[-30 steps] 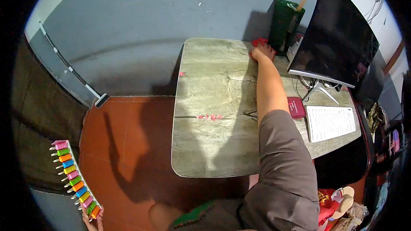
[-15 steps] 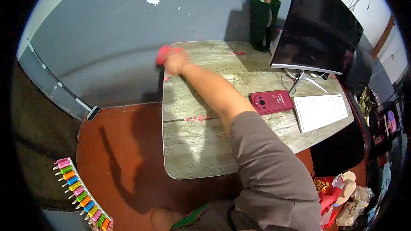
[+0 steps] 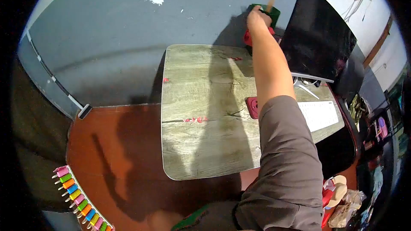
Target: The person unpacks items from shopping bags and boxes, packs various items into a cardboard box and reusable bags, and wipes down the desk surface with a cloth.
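My right hand [image 3: 259, 18] reaches to the back of the table, at the top of a dark green container [image 3: 273, 13]. Its fingers are closed near the container's rim. A red cloth-like item [image 3: 247, 38] shows on both sides of my wrist, seemingly hanging from this hand; my forearm covers much of it. Inside the container stands a brown stick [image 3: 270, 4]. My left hand is out of sight. A strip of colourful ribbed pieces [image 3: 81, 201] with pale ends shows at the lower left.
The wood-patterned table [image 3: 192, 145] carries a monitor [image 3: 319, 38], a white keyboard [image 3: 319, 115] and a dark red phone-like box [image 3: 252, 108], partly behind my arm. A grey wall [image 3: 128, 30] stands behind. Bags and a pale cap [image 3: 338, 190] lie at the lower right.
My right hand has swung from the table's far left corner rightward to the green container, carrying the red item. The view has shifted slightly, and the fingertips by the colourful strip no longer show.
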The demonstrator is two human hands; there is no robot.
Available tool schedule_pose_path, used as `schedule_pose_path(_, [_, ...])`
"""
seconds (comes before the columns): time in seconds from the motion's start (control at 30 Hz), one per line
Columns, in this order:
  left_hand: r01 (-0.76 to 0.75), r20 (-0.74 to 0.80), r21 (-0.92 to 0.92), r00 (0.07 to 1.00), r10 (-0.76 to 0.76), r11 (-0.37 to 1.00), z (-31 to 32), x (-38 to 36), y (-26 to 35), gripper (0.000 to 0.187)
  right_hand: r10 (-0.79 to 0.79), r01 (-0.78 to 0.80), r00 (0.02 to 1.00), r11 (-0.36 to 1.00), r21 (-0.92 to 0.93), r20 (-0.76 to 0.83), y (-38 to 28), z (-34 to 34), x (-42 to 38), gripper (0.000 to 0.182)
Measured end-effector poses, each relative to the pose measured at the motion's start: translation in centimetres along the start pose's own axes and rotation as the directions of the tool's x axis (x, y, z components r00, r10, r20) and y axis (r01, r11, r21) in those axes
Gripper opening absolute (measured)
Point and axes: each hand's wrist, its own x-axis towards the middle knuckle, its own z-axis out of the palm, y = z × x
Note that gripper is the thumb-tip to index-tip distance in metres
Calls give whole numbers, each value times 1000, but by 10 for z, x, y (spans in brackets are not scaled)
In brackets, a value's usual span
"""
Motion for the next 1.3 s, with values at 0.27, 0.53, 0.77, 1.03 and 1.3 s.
schedule_pose_path(0.27, [-26, -374, 56, 926, 45, 998, 195, -59, 44, 62, 39, -26, 993, 993, 117, -109, 15, -21, 18, 24])
schedule_pose_path(0.53, [-135, -305, -43, 945, 116, 990, 208, -51, 28, 66, 31, 44, 971, 951, 307, -236, 10, 32, 43, 28])
schedule_pose_path(0.77, [-216, -186, -126, 964, 191, 968, 211, -39, 26, 69, -278, 269, 960, 951, 154, 40, -38, 78, -105, 42])
schedule_pose_path(1.03, [-171, 314, -164, 925, 216, 972, 285, 55, 84, 55, -621, 287, 705, 692, 662, 344, -103, 45, -193, 36])
schedule_pose_path(1.3, [-2, 870, 167, 471, -147, 986, 599, 180, 149, 56, -917, 731, 241, -45, 681, -319, 40, -36, -414, 47])
